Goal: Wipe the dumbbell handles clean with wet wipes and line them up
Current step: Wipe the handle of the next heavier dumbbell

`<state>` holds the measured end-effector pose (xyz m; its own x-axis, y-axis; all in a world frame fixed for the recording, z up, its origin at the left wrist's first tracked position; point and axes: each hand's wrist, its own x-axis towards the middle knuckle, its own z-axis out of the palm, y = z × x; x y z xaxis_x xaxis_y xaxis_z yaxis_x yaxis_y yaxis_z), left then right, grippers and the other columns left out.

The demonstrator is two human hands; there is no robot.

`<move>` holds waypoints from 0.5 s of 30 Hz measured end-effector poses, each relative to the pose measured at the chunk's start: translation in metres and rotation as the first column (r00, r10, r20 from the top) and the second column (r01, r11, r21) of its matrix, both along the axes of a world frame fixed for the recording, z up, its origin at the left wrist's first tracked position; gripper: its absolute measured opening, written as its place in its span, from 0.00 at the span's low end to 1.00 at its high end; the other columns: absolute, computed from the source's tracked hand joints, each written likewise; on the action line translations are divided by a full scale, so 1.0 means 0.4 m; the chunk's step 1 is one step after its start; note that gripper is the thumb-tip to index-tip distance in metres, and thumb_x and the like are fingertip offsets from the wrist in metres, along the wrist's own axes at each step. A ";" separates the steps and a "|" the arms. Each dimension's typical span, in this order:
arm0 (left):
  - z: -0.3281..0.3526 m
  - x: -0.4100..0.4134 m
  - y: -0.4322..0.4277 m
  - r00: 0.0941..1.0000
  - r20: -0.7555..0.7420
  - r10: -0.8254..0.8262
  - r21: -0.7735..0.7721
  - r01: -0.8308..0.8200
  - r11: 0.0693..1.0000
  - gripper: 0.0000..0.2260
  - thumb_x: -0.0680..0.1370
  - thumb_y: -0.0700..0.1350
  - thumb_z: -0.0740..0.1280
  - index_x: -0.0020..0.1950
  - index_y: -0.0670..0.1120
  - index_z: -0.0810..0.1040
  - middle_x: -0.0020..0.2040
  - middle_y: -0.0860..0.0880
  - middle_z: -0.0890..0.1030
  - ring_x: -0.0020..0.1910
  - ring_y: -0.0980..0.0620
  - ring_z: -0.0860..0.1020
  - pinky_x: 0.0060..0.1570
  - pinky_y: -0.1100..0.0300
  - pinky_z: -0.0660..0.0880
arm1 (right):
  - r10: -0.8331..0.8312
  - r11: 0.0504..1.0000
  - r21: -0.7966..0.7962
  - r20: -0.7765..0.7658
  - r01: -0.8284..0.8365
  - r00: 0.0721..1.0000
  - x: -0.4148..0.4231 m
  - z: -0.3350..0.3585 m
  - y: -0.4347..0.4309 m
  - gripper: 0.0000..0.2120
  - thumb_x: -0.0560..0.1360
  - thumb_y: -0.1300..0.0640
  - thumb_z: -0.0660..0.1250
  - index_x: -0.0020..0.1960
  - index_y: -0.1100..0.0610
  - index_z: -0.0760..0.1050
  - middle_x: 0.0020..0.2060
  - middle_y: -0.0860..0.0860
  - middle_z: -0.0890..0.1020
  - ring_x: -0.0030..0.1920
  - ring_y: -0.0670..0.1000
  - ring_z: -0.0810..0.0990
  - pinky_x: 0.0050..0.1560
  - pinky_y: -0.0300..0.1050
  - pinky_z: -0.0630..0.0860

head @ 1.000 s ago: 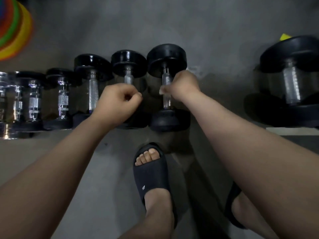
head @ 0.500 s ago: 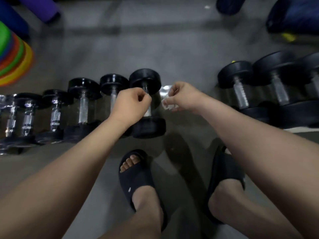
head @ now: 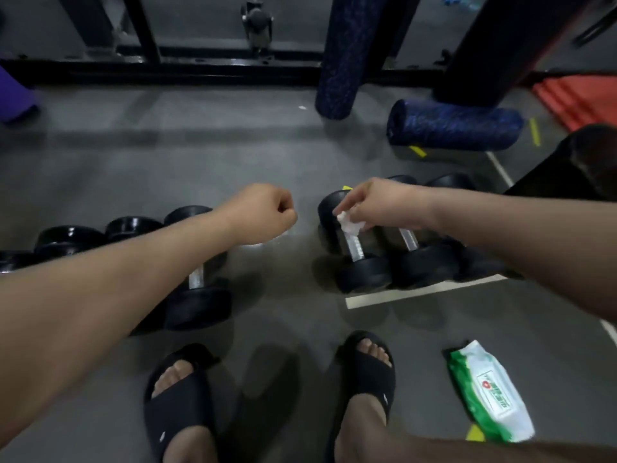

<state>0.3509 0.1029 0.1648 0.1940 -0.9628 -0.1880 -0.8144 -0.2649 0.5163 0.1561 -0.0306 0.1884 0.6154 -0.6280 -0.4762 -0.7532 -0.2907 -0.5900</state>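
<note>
Right hand point(head: 384, 205) pinches the crumpled wet wipe point(head: 347, 224) over the handle point(head: 354, 246) of the end dumbbell point(head: 365, 273) in the right-side group on the floor point(head: 200, 162), apparently ready to wipe it; left hand point(head: 263, 212) is fisted, empty, held clear.

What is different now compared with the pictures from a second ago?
The right hand, still pinching the wet wipe, moved right from the end dumbbell of the left row to the nearest dumbbell of the right group. The left hand came off the row and is an empty fist over the gap. The left row stayed lined up.
</note>
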 end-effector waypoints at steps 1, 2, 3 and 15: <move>0.008 -0.015 -0.017 0.999 0.021 -0.028 0.018 0.028 0.999 0.07 0.78 0.50 0.63 0.46 0.50 0.80 0.44 0.51 0.82 0.45 0.48 0.79 0.47 0.54 0.77 | 0.007 1.000 -0.016 -0.009 -0.007 1.000 -0.028 0.004 -0.018 0.10 0.77 0.64 0.68 0.53 0.55 0.85 0.41 0.49 0.85 0.34 0.40 0.82 0.38 0.34 0.80; 0.015 -0.029 -0.034 0.998 0.034 -0.054 0.033 0.052 0.998 0.07 0.78 0.50 0.64 0.46 0.50 0.80 0.44 0.51 0.82 0.45 0.49 0.79 0.47 0.55 0.77 | 0.007 1.000 -0.029 -0.014 -0.008 1.000 -0.054 0.000 -0.034 0.09 0.77 0.62 0.68 0.53 0.54 0.84 0.39 0.48 0.84 0.33 0.40 0.81 0.38 0.34 0.80; 0.016 -0.040 -0.050 0.997 0.039 -0.072 0.053 0.070 0.996 0.07 0.77 0.50 0.64 0.46 0.50 0.80 0.44 0.52 0.82 0.45 0.49 0.79 0.47 0.55 0.77 | -0.001 1.000 -0.031 -0.011 0.001 1.000 -0.078 -0.009 -0.047 0.06 0.78 0.60 0.69 0.53 0.53 0.83 0.39 0.47 0.83 0.33 0.42 0.82 0.39 0.37 0.81; -0.219 -0.148 -0.246 0.999 -0.030 0.021 0.279 -0.012 0.960 0.08 0.78 0.49 0.64 0.49 0.48 0.80 0.48 0.48 0.82 0.48 0.47 0.79 0.49 0.56 0.78 | -0.266 0.963 0.009 0.208 0.270 0.941 -0.190 -0.335 -0.231 0.04 0.75 0.59 0.72 0.49 0.52 0.84 0.37 0.49 0.86 0.40 0.49 0.86 0.46 0.46 0.83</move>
